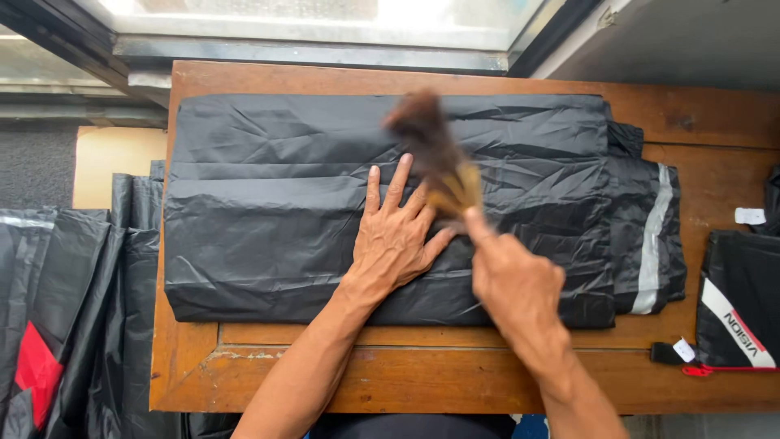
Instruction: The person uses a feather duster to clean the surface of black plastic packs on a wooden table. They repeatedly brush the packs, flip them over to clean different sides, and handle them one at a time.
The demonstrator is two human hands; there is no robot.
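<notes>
A folded black raincoat-like garment [268, 203] of shiny thin fabric lies flat across a wooden table [406, 382]. My left hand [396, 236] rests palm down on its middle, fingers spread. My right hand [512, 280] grips the pale handle of a small brush [435, 154] with dark brown bristles; the brush is blurred and its bristles are over the fabric just beyond my left fingertips. A second black folded piece with a grey reflective stripe [654, 244] sticks out from under the garment's right end.
More black garments, one with a red patch [36, 366], hang off the table's left side. A black pouch with a white stripe and red edging [739, 305] lies at the right edge. A window frame [309, 41] runs along the far side.
</notes>
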